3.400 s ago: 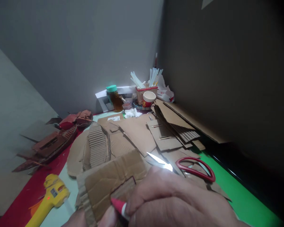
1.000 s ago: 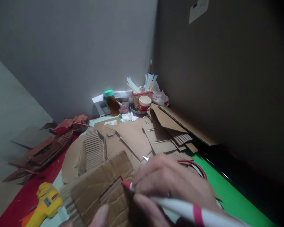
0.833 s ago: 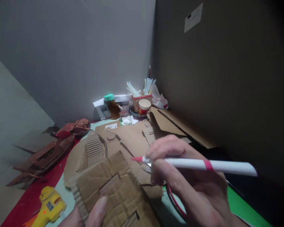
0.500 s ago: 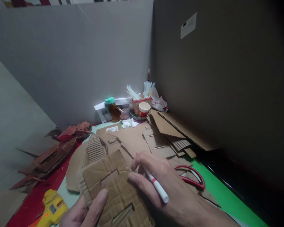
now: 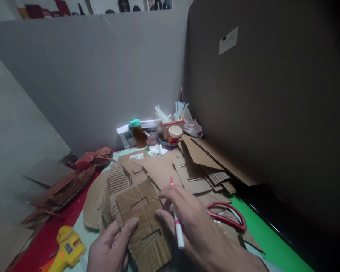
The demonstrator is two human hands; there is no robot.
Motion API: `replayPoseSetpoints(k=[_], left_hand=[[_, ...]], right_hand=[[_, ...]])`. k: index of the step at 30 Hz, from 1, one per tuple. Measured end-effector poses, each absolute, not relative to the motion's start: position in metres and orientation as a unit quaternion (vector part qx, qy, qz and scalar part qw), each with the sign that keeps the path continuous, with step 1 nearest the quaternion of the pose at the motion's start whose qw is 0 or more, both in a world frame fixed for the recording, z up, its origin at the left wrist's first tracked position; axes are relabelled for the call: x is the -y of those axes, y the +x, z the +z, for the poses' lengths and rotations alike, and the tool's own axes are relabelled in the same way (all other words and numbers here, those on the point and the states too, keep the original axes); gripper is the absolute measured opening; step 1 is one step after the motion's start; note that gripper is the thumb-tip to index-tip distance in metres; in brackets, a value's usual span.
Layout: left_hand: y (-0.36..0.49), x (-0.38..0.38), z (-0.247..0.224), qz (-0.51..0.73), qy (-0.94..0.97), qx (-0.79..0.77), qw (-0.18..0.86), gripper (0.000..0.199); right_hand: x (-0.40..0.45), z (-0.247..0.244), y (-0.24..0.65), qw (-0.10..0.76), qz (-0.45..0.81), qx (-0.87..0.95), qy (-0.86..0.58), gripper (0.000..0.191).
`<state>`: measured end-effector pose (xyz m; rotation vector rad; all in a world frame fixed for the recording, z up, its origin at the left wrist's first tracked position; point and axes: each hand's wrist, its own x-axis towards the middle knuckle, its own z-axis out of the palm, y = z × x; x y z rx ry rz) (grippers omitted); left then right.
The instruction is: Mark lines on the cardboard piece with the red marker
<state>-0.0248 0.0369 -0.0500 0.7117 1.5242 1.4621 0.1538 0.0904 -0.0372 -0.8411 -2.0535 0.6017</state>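
My left hand (image 5: 113, 241) grips the lower left side of a brown cardboard piece (image 5: 144, 215), thumb on top and fingers beneath. Two rectangular openings are cut in this piece, and its left edge shows corrugation. A white marker pen (image 5: 177, 224) with a pink-red tip end lies between the fingers of my right hand (image 5: 192, 219), tip end pointing up and away. My right fingertips are at the right edge of the cardboard; whether they press on it I cannot tell. Under it lie more cardboard pieces, one with exposed ridges (image 5: 118, 179).
Red-handled scissors (image 5: 229, 216) lie right of my right hand. A yellow glue gun (image 5: 69, 247) is at the lower left, below brown model boats (image 5: 69, 189). Cardboard sheets (image 5: 205, 153), a paper cup (image 5: 175, 134), a green-lidded jar (image 5: 138, 134) and a box of glue sticks (image 5: 172, 122) stand farther back.
The cardboard piece and my left hand have shifted right in view. The marker has turned more upright in my right hand, its tip end now showing above the fingers. The view has tilted slightly up.
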Motion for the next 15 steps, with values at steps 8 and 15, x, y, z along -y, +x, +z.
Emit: replayPoseSetpoints(k=[8, 15], left_hand=[[-0.021, -0.039, -0.052, 0.592, 0.307, -0.609, 0.429, 0.058], [-0.031, -0.028, -0.036, 0.606, 0.311, -0.623, 0.384, 0.065]], right_hand=[[-0.094, -0.034, 0.155, 0.402, 0.224, 0.823, -0.334, 0.022], [-0.095, -0.026, 0.161, 0.419, 0.245, 0.824, -0.292, 0.026]])
